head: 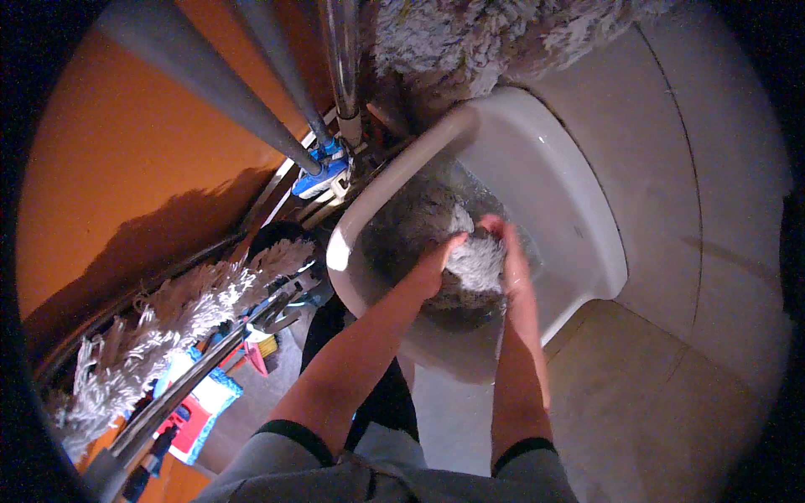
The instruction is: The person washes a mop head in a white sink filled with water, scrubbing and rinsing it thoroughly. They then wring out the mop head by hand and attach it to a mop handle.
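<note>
Both hands are inside a pale utility sink (566, 173) that holds murky water (402, 207). Between them is a wet, shaggy grey cloth (476, 264), perhaps a mop head. My left hand (443, 261) grips its left side, fingers partly hidden by the fabric. On the other side my right hand (508, 251) curls around the cloth, fingertips bent over its upper edge. Part of the cloth's lower end lies in the dark water, where its outline is lost.
Grey poles (251, 107) with blue mop fittings (322, 176) lean left of the sink. A fringed dust mop (207, 314) hangs at lower left, near a red and blue flat mop (195, 402). Shaggy mop heads (453, 44) hang behind the sink. An orange wall (126, 157) rises at left.
</note>
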`<act>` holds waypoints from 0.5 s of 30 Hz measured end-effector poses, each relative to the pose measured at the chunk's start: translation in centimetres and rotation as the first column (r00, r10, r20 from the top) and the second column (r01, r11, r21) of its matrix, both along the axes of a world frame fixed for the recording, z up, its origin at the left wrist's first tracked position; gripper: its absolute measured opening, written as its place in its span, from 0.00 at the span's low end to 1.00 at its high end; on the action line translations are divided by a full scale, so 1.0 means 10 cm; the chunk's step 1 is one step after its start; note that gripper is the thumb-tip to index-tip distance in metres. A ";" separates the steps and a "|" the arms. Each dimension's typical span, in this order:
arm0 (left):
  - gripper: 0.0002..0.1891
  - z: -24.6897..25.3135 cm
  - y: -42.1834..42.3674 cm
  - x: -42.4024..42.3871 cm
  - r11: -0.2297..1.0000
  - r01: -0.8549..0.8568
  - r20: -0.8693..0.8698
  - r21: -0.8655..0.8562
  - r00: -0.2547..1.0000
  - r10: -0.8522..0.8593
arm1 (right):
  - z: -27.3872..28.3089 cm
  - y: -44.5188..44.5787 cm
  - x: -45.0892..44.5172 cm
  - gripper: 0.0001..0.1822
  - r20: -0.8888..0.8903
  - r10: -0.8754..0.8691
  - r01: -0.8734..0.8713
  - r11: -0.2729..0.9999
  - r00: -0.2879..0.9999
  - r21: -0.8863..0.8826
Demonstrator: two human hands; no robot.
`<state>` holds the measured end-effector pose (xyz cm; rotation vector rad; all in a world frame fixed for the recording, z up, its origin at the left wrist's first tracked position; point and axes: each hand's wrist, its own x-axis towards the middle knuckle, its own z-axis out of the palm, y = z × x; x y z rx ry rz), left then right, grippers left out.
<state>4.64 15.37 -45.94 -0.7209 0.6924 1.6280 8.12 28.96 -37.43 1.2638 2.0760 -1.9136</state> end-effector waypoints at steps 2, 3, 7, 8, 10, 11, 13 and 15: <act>0.35 0.16 0.01 -0.13 0.983 -0.119 0.176 0.141 0.980 0.094 | 0.09 -0.36 0.11 0.19 -0.051 0.132 -0.100 0.908 0.990 0.407; 0.37 0.30 0.02 -0.21 0.963 -0.182 0.262 0.198 0.957 0.127 | -0.02 -0.56 0.19 0.17 -0.095 0.107 -0.018 0.754 0.990 0.657; 0.35 -0.33 -0.18 -0.05 0.997 -0.068 0.026 0.042 0.997 0.067 | -0.11 -1.26 0.03 0.13 0.129 0.164 -0.187 0.417 0.978 0.889; 0.33 -0.46 -0.19 0.00 0.999 -0.034 -0.040 0.016 0.999 0.035 | -0.35 -1.27 0.06 0.12 0.265 0.042 -0.264 0.331 0.963 0.906; 0.34 0.15 0.11 0.01 0.950 0.208 -0.183 -0.233 0.950 -0.253 | -0.78 -0.42 0.24 0.13 -0.003 -0.324 0.285 0.827 0.946 0.484; 0.35 0.35 0.10 -0.01 0.882 0.262 -0.223 -0.391 0.903 -0.368 | -0.56 -0.29 0.17 0.13 0.073 -0.206 0.168 0.921 0.976 0.352; 0.43 0.33 0.08 0.04 0.920 0.334 -0.588 -0.204 0.710 -0.388 | -0.58 0.05 0.31 0.11 0.251 -0.064 -0.057 0.894 0.966 0.445; 0.46 0.27 0.03 0.17 0.850 0.370 -0.779 -0.374 0.371 -0.505 | -0.43 0.23 0.24 0.13 -0.045 -0.146 0.152 0.907 0.988 0.393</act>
